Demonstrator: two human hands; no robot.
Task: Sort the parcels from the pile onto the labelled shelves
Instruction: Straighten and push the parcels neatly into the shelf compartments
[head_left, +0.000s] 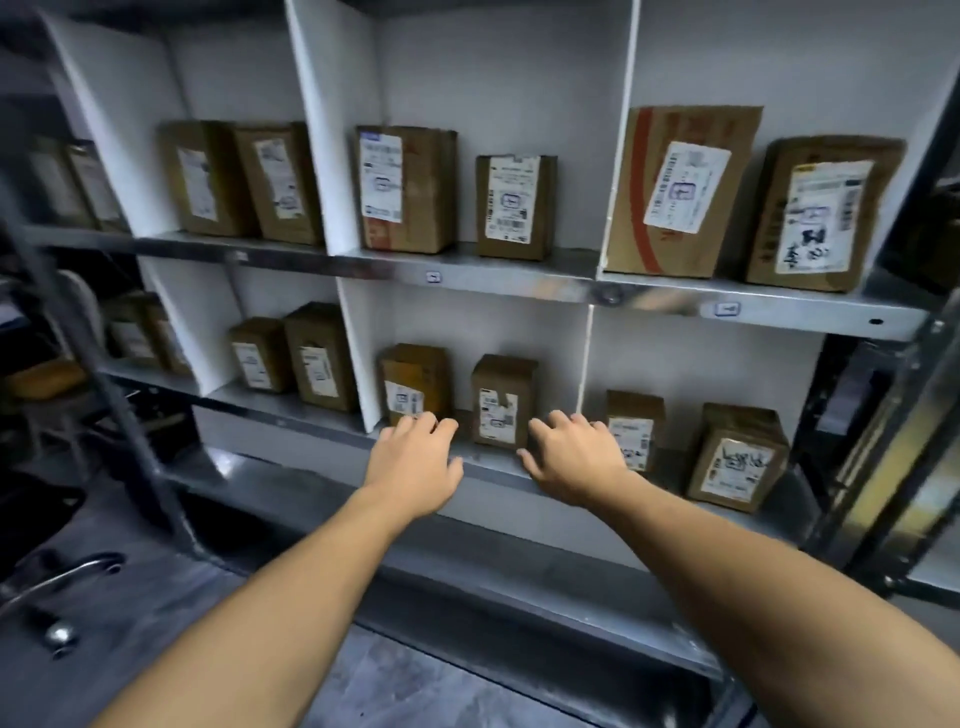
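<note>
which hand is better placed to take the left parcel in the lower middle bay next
Left. The left hand is open, with its fingertips right at the base of that parcel. The right hand sits on the far side of the neighbouring parcel, which stands in its way.

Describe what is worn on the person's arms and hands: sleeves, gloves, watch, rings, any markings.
Nothing worn shows. The left hand and right hand are bare: no gloves, and no rings that can be made out. The left forearm and right forearm are uncovered to the bottom edge of the picture, with no sleeve, watch, band or marking in view.
</note>
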